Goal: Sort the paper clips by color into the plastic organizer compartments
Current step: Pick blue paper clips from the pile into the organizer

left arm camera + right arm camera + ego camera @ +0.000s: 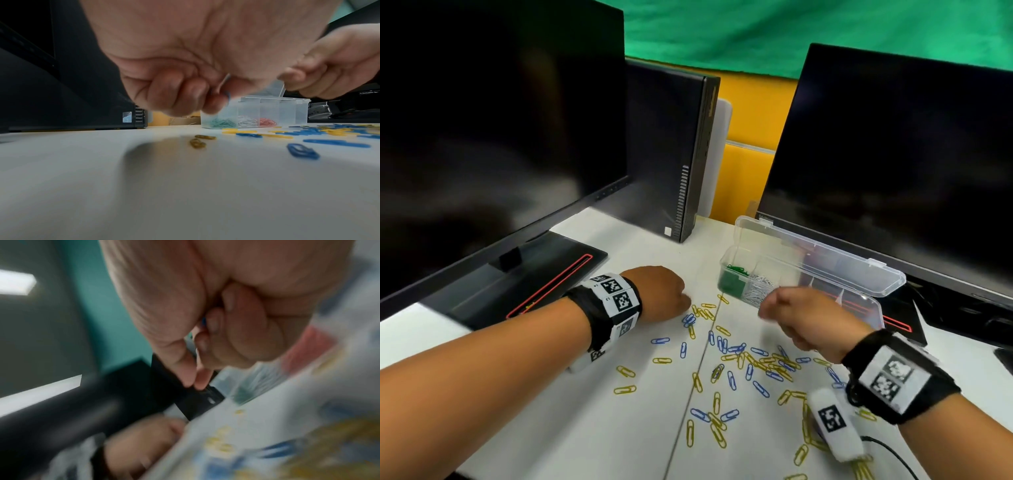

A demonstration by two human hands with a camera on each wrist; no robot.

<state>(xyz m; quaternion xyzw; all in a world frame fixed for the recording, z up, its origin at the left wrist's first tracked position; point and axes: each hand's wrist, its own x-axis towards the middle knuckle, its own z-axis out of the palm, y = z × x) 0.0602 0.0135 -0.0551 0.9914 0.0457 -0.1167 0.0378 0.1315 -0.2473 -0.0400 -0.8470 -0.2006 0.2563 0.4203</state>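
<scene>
Gathering blue clips: my left hand [185, 91] pinches blue paper clips [227, 95] above the desk [592, 428]; my right hand [801, 318], curled, contents unclear, nears the organizer [825, 260] by the desk's far-right edge. Next, an empty compartment.

Both forearms reach forward with banded wrists, the left hand [659, 294] low, knuckles up, its fingers [174, 91] curled tight and pinching something blue at the tips, while the right hand [803, 317], raised and blurred, curls its fingers [207, 378] against the thumb.
</scene>
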